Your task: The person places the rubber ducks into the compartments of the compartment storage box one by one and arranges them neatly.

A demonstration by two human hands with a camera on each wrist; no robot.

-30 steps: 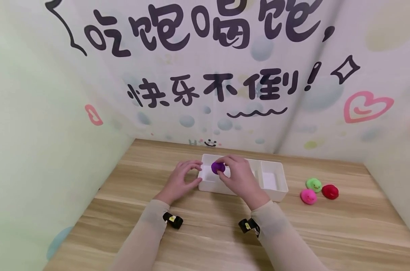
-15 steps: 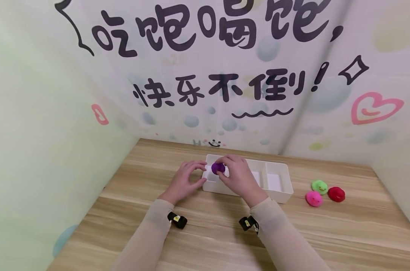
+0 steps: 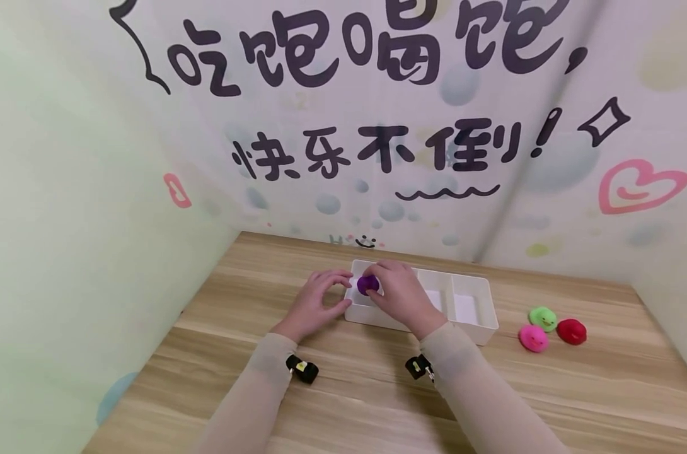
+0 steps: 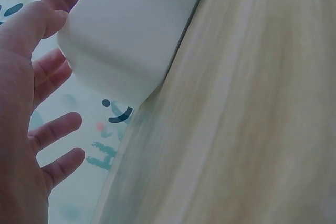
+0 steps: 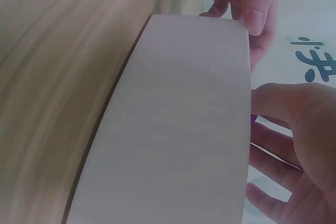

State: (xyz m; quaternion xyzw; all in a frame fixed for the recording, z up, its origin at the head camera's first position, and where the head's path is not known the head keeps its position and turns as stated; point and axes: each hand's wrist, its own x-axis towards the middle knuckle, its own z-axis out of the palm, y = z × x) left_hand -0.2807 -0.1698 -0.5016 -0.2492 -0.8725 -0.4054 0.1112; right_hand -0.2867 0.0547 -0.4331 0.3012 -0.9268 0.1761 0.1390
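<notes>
A long white divided box (image 3: 473,296) lies across the table, its front wall also filling much of the right wrist view. My left hand (image 3: 314,306) holds the left end of the box, thumb at the front corner and fingers toward the back; the lower fingers stay apart from it in the left wrist view. With thumb and fingertips my right hand (image 3: 401,296) pinches a small rounded purple toy (image 3: 367,285) at the leftmost compartment. Whether the toy touches the floor of the box cannot be seen. Only a purple sliver (image 5: 254,118) shows in the right wrist view.
Right of the box, a green toy duck (image 3: 542,318), a pink toy duck (image 3: 533,338) and a red toy (image 3: 572,331) sit close together on the wooden table (image 3: 366,403). A printed curtain (image 3: 321,113) stands behind the table, with pale walls on both sides.
The purple toy in my right hand has moved slightly left within the leftmost compartment. My left hand keeps its place at the box end. The whole head view has shifted, so everything appears farther right.
</notes>
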